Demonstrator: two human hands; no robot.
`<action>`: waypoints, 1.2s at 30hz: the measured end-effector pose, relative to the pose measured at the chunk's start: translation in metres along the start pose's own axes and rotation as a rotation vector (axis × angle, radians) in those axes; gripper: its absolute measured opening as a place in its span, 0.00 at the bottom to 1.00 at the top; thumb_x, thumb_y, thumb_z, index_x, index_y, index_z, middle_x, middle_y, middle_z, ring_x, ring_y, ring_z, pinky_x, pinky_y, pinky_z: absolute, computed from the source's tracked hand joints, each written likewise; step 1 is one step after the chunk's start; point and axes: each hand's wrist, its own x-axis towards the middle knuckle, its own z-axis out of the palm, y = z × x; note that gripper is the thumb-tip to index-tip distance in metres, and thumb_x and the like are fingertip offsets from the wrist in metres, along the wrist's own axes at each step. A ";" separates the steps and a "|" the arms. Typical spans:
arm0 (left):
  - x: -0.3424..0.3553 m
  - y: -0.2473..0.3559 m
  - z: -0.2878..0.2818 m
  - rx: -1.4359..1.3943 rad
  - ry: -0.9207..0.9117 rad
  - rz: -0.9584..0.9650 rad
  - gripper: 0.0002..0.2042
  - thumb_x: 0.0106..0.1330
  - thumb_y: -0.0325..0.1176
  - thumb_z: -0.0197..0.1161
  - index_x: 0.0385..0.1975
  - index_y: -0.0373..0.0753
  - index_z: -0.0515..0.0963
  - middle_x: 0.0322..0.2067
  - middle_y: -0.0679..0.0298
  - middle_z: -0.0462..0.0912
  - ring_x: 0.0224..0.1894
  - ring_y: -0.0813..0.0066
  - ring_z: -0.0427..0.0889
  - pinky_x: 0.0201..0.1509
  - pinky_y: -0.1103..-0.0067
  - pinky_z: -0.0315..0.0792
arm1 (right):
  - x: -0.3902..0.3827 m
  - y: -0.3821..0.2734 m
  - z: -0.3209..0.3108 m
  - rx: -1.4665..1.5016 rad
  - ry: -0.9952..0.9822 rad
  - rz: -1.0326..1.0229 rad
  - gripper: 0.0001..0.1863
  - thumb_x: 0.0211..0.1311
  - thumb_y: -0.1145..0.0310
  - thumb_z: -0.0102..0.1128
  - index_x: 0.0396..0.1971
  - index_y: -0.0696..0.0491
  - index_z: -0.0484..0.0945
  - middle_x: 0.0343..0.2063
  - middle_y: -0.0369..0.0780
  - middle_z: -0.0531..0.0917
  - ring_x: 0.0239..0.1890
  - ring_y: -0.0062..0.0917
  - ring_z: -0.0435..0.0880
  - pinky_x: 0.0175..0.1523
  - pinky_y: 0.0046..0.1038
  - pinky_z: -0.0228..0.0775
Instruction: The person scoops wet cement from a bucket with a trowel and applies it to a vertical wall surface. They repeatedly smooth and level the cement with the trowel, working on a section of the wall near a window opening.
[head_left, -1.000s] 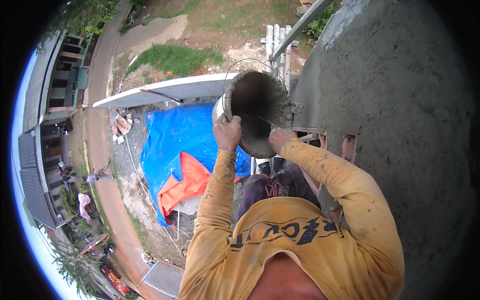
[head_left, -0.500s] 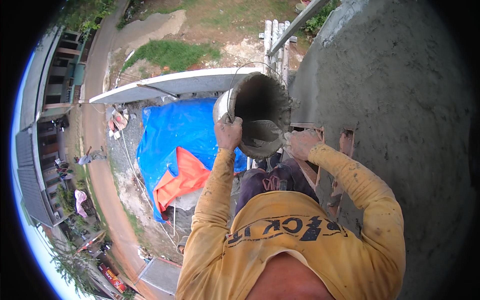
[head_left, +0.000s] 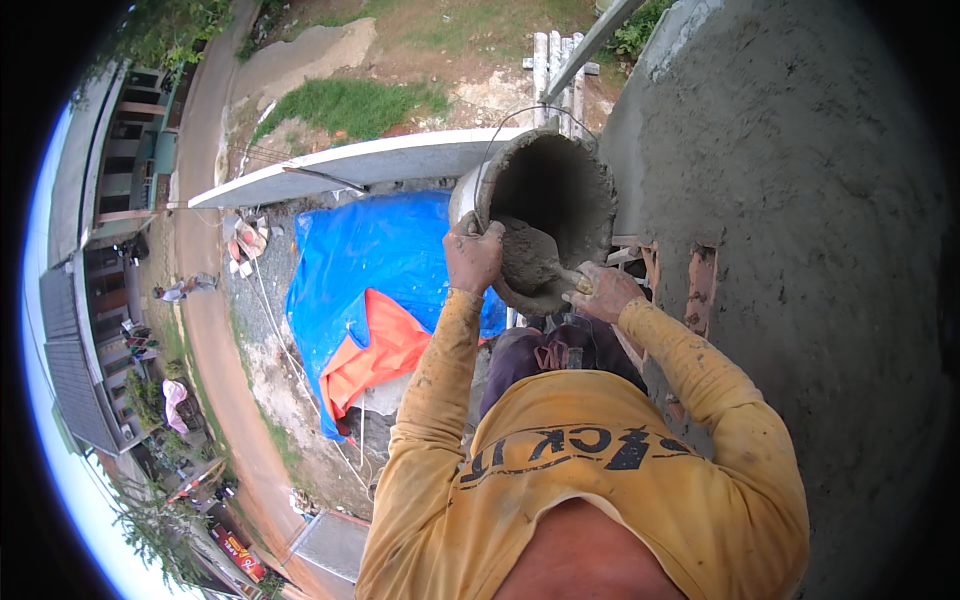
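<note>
A mortar-crusted bucket (head_left: 556, 185) with a wire handle is tilted in front of me, its dark mouth toward me. My left hand (head_left: 472, 258) is closed on its left rim. My right hand (head_left: 603, 292) grips the short handle of a trowel (head_left: 528, 258), whose blade sits inside the lower part of the bucket's mouth, loaded with wet grey mortar. My dark trousers show beneath the bucket.
A plastered grey wall (head_left: 790, 250) fills my right, with exposed brick (head_left: 700, 280) near me. A beam (head_left: 590, 48) crosses above the bucket. Below lie a blue and orange tarp (head_left: 355, 255), a low wall (head_left: 340, 160) and a road, with another person (head_left: 178, 288) on it.
The bucket and both my hands have shifted slightly right. The trowel blade has come into view in the bucket's mouth and now carries mortar. The person on the road has moved.
</note>
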 end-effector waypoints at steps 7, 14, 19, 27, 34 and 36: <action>0.003 -0.016 0.004 -0.133 0.103 -0.133 0.05 0.47 0.28 0.59 0.18 0.34 0.72 0.15 0.69 0.69 0.18 0.81 0.64 0.21 0.78 0.59 | 0.003 0.023 -0.033 -0.021 0.275 0.109 0.21 0.51 0.59 0.55 0.44 0.54 0.71 0.42 0.50 0.77 0.48 0.44 0.75 0.53 0.43 0.67; -0.003 -0.071 0.008 -0.066 0.201 -0.148 0.06 0.46 0.27 0.58 0.19 0.31 0.71 0.15 0.64 0.71 0.18 0.77 0.67 0.21 0.76 0.62 | -0.028 0.002 -0.120 -0.307 0.428 -0.066 0.26 0.52 0.58 0.55 0.48 0.59 0.70 0.45 0.50 0.76 0.49 0.41 0.75 0.57 0.37 0.63; -0.018 -0.084 -0.016 -0.031 0.258 -0.225 0.09 0.46 0.28 0.58 0.17 0.27 0.70 0.14 0.58 0.72 0.17 0.72 0.68 0.23 0.72 0.63 | -0.045 -0.066 -0.174 -0.227 0.456 -0.362 0.26 0.54 0.58 0.56 0.48 0.61 0.71 0.39 0.49 0.78 0.43 0.38 0.78 0.51 0.34 0.68; -0.038 -0.124 -0.026 0.050 0.230 -0.288 0.09 0.45 0.28 0.56 0.17 0.26 0.69 0.14 0.57 0.71 0.17 0.69 0.68 0.23 0.70 0.62 | 0.010 0.085 -0.280 0.805 0.614 0.011 0.10 0.57 0.64 0.57 0.33 0.54 0.73 0.17 0.31 0.69 0.14 0.14 0.67 0.16 0.19 0.60; -0.025 -0.156 -0.045 0.255 0.253 -0.173 0.08 0.45 0.28 0.56 0.18 0.27 0.72 0.14 0.57 0.74 0.18 0.68 0.71 0.24 0.71 0.65 | -0.125 0.046 -0.307 0.406 1.164 0.014 0.17 0.58 0.60 0.55 0.41 0.58 0.73 0.22 0.38 0.74 0.22 0.23 0.75 0.24 0.26 0.69; -0.015 -0.140 -0.042 0.286 0.147 -0.265 0.17 0.47 0.31 0.56 0.34 0.24 0.77 0.31 0.46 0.81 0.35 0.54 0.79 0.44 0.68 0.70 | -0.116 0.036 -0.276 0.110 1.028 -0.019 0.20 0.58 0.59 0.55 0.44 0.58 0.72 0.25 0.40 0.75 0.27 0.30 0.78 0.30 0.31 0.72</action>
